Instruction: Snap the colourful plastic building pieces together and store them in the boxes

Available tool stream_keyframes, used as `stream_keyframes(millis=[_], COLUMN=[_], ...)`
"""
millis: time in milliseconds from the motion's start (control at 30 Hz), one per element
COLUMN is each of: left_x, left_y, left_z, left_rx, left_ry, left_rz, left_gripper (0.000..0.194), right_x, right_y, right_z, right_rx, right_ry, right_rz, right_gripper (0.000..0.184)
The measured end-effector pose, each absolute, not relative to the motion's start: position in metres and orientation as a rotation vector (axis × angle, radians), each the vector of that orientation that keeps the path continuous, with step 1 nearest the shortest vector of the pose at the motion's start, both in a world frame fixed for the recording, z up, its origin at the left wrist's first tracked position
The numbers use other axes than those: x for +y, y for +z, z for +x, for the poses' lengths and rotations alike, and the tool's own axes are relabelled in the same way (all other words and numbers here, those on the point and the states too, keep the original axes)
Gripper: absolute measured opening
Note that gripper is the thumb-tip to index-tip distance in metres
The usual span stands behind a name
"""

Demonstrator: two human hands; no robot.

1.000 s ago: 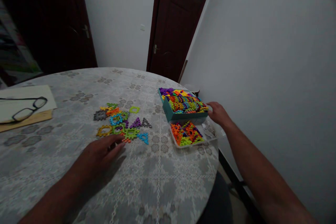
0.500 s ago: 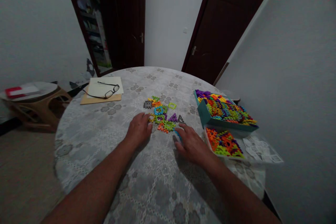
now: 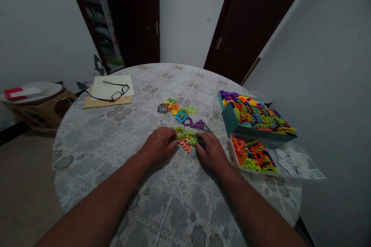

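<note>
Several flat plastic puzzle shapes (image 3: 182, 117) in grey, orange, blue, green and purple lie in a loose cluster on the round table (image 3: 130, 154). My left hand (image 3: 159, 144) rests palm down beside the nearest green and orange pieces (image 3: 187, 140), its fingertips touching their left edge. On their right side lies my right hand (image 3: 211, 149), fingers curled over a dark piece at its fingertips. The two hands flank this small group.
A teal box (image 3: 230, 120) full of coloured pieces stands at the right, with a clear tray (image 3: 252, 155) of orange and green pieces and printed sheets (image 3: 295, 161) in front. Glasses (image 3: 111, 94) lie on papers at back left. A low stool (image 3: 37, 104) stands left of the table.
My right hand left the teal box and came to the loose pieces. Both hands have closed in on the near green and orange pieces, pulling them toward me. The camera swung left.
</note>
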State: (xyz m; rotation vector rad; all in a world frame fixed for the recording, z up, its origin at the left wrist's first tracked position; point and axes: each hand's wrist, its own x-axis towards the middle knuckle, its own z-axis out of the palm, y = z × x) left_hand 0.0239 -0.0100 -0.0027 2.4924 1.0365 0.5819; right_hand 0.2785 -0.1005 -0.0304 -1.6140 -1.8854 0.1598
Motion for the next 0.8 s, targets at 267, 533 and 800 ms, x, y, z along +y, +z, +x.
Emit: stream_keyframes(millis=[267, 533, 800], left_x=[-0.009, -0.001, -0.002], left_y=[-0.009, -0.014, -0.007], left_z=[0.022, 0.021, 0.021], left_rx=[1.001, 1.034, 0.984], left_ry=[0.708, 0.596, 0.634], left_rz=[2.466, 2.593, 2.537], left_gripper=[0.047, 0.026, 0.017], right_x=[-0.101, -0.096, -0.093], right_y=[-0.027, -0.025, -0.027], right_z=[0.277, 0.278, 0.286], right_rx=[-1.893, -1.861, -1.66], right_ry=[0.184, 0.183, 0.245], right_rz=[-1.565, -1.588, -1.587], right_gripper=[0.043, 0.012, 0.012])
